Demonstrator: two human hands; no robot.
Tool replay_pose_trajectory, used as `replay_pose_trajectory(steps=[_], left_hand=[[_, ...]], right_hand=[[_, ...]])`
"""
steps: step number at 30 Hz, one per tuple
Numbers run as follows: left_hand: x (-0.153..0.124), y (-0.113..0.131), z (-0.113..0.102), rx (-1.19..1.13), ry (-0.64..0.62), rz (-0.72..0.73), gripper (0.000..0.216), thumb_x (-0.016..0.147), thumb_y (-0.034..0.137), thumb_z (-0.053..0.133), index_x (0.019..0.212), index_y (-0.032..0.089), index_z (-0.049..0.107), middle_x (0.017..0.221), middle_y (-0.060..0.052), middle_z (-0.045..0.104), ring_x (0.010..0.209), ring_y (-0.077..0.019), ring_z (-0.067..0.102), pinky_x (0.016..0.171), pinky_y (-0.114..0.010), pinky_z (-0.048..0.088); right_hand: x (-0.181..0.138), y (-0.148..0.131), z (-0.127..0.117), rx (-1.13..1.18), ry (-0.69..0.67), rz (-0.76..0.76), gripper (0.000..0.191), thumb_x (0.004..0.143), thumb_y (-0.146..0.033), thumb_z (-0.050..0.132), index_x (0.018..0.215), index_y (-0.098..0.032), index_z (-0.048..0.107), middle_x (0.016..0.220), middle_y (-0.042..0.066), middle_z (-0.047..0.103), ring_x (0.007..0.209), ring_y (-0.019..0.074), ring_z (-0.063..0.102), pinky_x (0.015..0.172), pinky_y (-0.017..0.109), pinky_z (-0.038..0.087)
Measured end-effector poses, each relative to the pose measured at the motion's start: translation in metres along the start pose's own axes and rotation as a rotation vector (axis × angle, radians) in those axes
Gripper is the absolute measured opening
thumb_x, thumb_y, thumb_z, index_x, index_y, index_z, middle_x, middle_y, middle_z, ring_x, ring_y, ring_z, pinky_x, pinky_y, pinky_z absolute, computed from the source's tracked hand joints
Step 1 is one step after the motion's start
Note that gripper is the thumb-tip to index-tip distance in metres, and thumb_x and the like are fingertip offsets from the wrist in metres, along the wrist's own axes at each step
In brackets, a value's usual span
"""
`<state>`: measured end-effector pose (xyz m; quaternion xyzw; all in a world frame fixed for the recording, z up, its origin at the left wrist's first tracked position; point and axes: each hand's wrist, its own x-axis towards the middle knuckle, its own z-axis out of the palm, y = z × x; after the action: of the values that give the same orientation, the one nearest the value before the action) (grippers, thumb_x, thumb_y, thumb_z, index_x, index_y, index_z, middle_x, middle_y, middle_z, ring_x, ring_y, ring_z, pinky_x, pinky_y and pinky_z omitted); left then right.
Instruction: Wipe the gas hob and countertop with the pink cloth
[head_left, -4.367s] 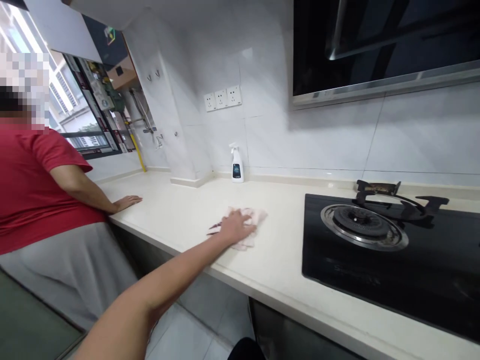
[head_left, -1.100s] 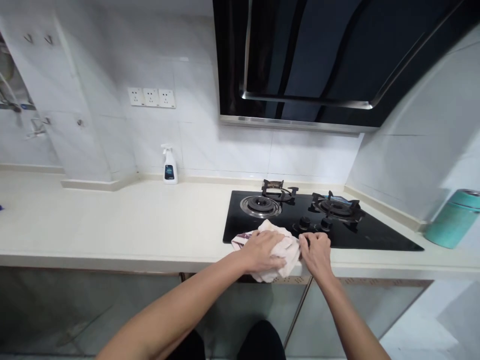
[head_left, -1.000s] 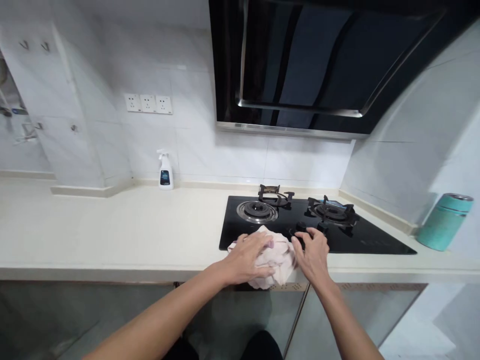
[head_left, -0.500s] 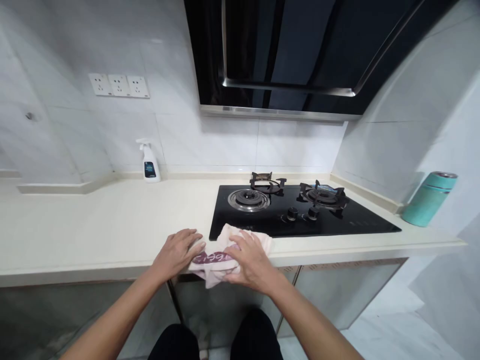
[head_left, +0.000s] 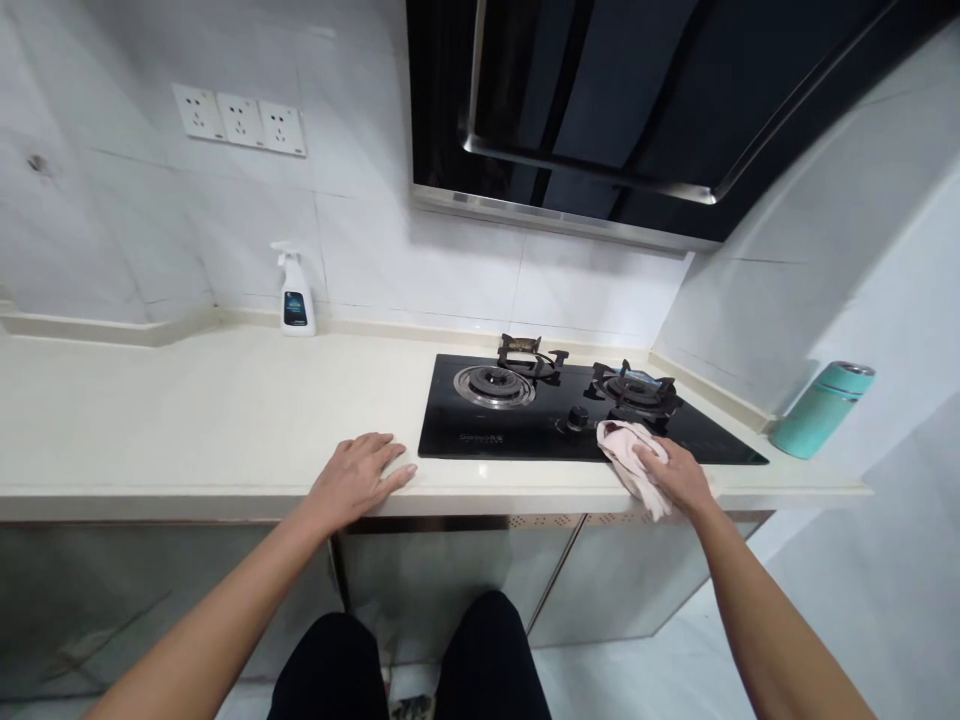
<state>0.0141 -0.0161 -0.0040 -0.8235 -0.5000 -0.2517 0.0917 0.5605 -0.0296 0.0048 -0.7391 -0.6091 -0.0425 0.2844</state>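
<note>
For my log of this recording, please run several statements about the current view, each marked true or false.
1. The right grip holds a crumpled, pale pink cloth. True.
2. The left grip is around the white plastic spray bottle. False: it rests on the cream countertop, apart from the bottle.
3. A turquoise cylindrical flask is beyond the right end of the black glass hob. True.
4. The round metal left burner has its black pan support set over it. False: a support sits behind it.
5. Three square white wall sockets form a row. True.
</note>
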Motion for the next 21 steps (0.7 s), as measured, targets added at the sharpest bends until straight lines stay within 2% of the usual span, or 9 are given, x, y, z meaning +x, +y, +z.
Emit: replay_pose_trajectory(steps=[2, 5, 11, 13, 15, 18, 21], left_hand=[[0.000, 0.002, 0.000, 0.028, -0.002, 0.013, 0.045, 0.098, 0.060, 0.045, 0.119, 0.029, 0.071, 0.135, -0.010, 0.069, 0.130, -0.0319, 0.058, 0.105, -0.049, 0.045], [0.000, 0.003, -0.001, 0.065, -0.016, 0.027, 0.049, 0.100, 0.061, 0.043, 0.120, 0.026, 0.070, 0.135, -0.012, 0.067, 0.128, -0.0327, 0.059, 0.105, -0.049, 0.044], [0.001, 0.001, 0.000, 0.094, -0.023, 0.049, 0.051, 0.100, 0.062, 0.041, 0.122, 0.025, 0.069, 0.136, -0.012, 0.067, 0.130, -0.0323, 0.058, 0.105, -0.048, 0.044], [0.000, -0.001, 0.001, 0.092, -0.018, 0.047, 0.049, 0.100, 0.060, 0.043, 0.123, 0.025, 0.069, 0.137, -0.012, 0.067, 0.131, -0.0317, 0.058, 0.105, -0.048, 0.045], [0.000, -0.006, 0.003, 0.099, -0.020, 0.049, 0.044, 0.099, 0.051, 0.044, 0.124, 0.025, 0.069, 0.138, -0.012, 0.067, 0.131, -0.0314, 0.058, 0.104, -0.048, 0.046], [-0.001, -0.014, 0.006, 0.116, -0.043, 0.071, 0.044, 0.094, 0.035, 0.046, 0.130, 0.022, 0.068, 0.141, -0.014, 0.066, 0.133, -0.0318, 0.058, 0.104, -0.049, 0.046], [-0.001, -0.021, 0.008, 0.125, -0.071, 0.091, 0.048, 0.092, 0.037, 0.050, 0.134, 0.021, 0.067, 0.144, -0.015, 0.063, 0.135, -0.0337, 0.056, 0.106, -0.050, 0.046]], right_hand=[[0.000, -0.013, -0.001, -0.036, 0.004, 0.009, 0.051, 0.091, -0.050, 0.050, 0.113, -0.009, 0.070, 0.111, 0.021, 0.072, 0.101, 0.0309, 0.065, 0.083, 0.037, 0.044], [-0.010, -0.054, 0.010, -0.057, -0.014, -0.072, 0.039, 0.091, -0.048, 0.053, 0.103, -0.015, 0.071, 0.104, 0.015, 0.073, 0.096, 0.0271, 0.064, 0.079, 0.033, 0.039], [-0.045, -0.184, 0.047, 0.011, -0.061, -0.315, 0.032, 0.092, -0.047, 0.060, 0.108, -0.020, 0.068, 0.104, 0.007, 0.072, 0.097, 0.0232, 0.061, 0.085, 0.033, 0.036], [-0.060, -0.226, 0.059, 0.068, -0.090, -0.415, 0.036, 0.092, -0.052, 0.062, 0.111, -0.023, 0.067, 0.107, 0.004, 0.071, 0.101, 0.0229, 0.060, 0.091, 0.034, 0.037], [-0.078, -0.255, 0.071, 0.150, -0.108, -0.561, 0.044, 0.088, -0.059, 0.068, 0.114, -0.024, 0.064, 0.119, 0.005, 0.068, 0.113, 0.0263, 0.057, 0.100, 0.039, 0.036], [-0.101, -0.265, 0.087, 0.196, -0.054, -0.764, 0.055, 0.080, -0.059, 0.081, 0.119, -0.025, 0.061, 0.140, 0.009, 0.060, 0.132, 0.0332, 0.046, 0.113, 0.051, 0.031], [-0.109, -0.240, 0.095, 0.174, 0.016, -0.863, 0.061, 0.074, -0.045, 0.090, 0.123, -0.025, 0.059, 0.143, 0.010, 0.057, 0.133, 0.0341, 0.045, 0.113, 0.054, 0.033]])
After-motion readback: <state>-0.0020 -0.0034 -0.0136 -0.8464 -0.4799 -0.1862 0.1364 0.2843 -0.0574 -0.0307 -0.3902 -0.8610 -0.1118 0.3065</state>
